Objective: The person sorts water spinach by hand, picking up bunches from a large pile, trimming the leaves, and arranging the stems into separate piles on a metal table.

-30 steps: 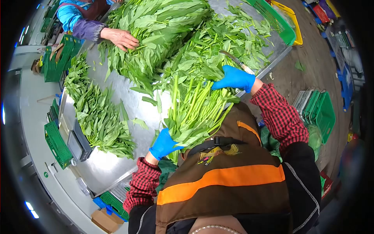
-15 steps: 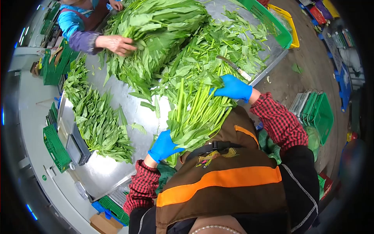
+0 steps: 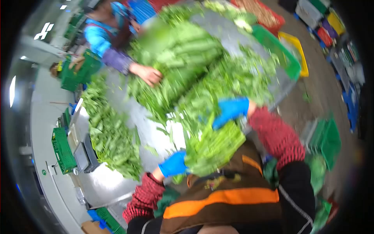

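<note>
Blue-gloved: found left hand (image 3: pixel 172 163) and right hand (image 3: pixel 231 110) at a bunch of leafy greens (image 3: pixel 216 150), located between both, just before the brown apron (image 3: pixel 222 216) and by the near edge of the metal table (image 3: pixel 103 183). Judged left fingers closed around the bunch's near-left side, with tips hidden. Could not tell the state of the right fingers, owing to blur and overlapping leaves at the bunch's far side. Judged best handled with even support from both sides, with stems kept parallel and pressure light enough to avoid bruising leaves or snapping stems. Counted two gloved hands, one bunch between them, one large heap (image 3: pixel 194 50), one row of greens (image 3: pixel 111 132) along the left side of the table, one loose spread (image 3: pixel 245 78), one scale-like device (image 3: pixel 87 156), and one green crate (image 3: pixel 286 62) beside one yellow crate (image 3: pixel 304 64) at the far right. Noted also one co-worker (image 3: pixel 97 41), with one bare hand (image 3: pixel 147 75) on the heap. Could not count individual stems, given the blur.
</note>
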Motion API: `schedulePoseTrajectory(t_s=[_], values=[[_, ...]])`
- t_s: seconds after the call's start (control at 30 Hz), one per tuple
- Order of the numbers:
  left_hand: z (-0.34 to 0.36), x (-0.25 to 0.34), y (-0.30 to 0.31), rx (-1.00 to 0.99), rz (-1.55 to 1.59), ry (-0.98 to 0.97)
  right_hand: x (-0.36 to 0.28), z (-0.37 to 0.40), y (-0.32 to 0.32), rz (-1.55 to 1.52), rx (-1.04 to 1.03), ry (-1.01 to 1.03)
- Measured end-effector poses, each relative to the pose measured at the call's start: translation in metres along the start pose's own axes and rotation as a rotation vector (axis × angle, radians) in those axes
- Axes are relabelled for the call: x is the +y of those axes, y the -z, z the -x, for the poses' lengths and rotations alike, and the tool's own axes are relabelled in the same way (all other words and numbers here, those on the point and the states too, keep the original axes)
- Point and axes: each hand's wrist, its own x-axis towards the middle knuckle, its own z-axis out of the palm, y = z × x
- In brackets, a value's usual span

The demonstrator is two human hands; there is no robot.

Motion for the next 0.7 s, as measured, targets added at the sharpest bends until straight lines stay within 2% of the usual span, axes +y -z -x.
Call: schedulePoseTrajectory(t_s=[0.03,0.07,0.1,0.13,0.17,0.2,0.23,0.3,0.33,0.4,0.43,0.5,0.57,0.6,0.7], values=[[0.001,-0.017,-0.003,-0.028,-0.096,-0.015,-0.041,0.007,0.004,0.144,0.033,-0.030],[-0.002,0.002,0.006,-0.072,-0.059,-0.007,-0.024,-0.009,-0.010,-0.031,-0.085,-0.026],[0.001,-0.024,-0.004,-0.050,-0.199,-0.008,-0.034,-0.009,-0.016,-0.137,-0.044,-0.111],[0.004,-0.042,-0.014,-0.003,-0.259,-0.016,-0.022,-0.015,-0.020,-0.193,-0.035,-0.108],[0.003,-0.017,-0.002,-0.041,-0.239,0.006,-0.032,-0.006,-0.021,-0.459,0.074,0.023],[0.002,-0.011,0.001,-0.016,-0.157,0.012,-0.034,-0.004,-0.015,-0.538,0.149,-0.179],[0.003,-0.009,0.000,0.001,-0.063,0.017,-0.017,-0.003,-0.012,-0.583,0.249,-0.231],[0.004,-0.015,-0.002,0.007,-0.054,0.015,0.023,0.011,-0.010,-0.068,0.595,0.357],[0.004,-0.018,-0.003,-0.010,-0.042,0.016,0.023,0.016,-0.005,-0.055,0.588,0.362],[0.003,-0.021,-0.006,0.004,-0.044,0.030,0.020,0.031,0.002,-0.421,0.431,0.216],[0.003,-0.023,-0.007,0.008,-0.052,0.049,0.029,0.031,0.001,-0.410,0.428,0.221],[0.000,-0.030,-0.008,0.003,-0.071,0.036,0.045,0.027,0.001,-0.432,-0.026,-0.409],[-0.001,-0.030,-0.009,-0.021,-0.096,0.056,-0.042,0.041,-0.002,-0.554,-0.050,-0.333],[-0.001,-0.033,-0.010,-0.046,-0.094,0.113,-0.020,0.031,-0.015,-0.665,-0.156,-0.071],[-0.001,-0.006,0.000,-0.038,-0.109,0.151,0.001,0.033,-0.020,-0.600,-0.145,-0.139]])
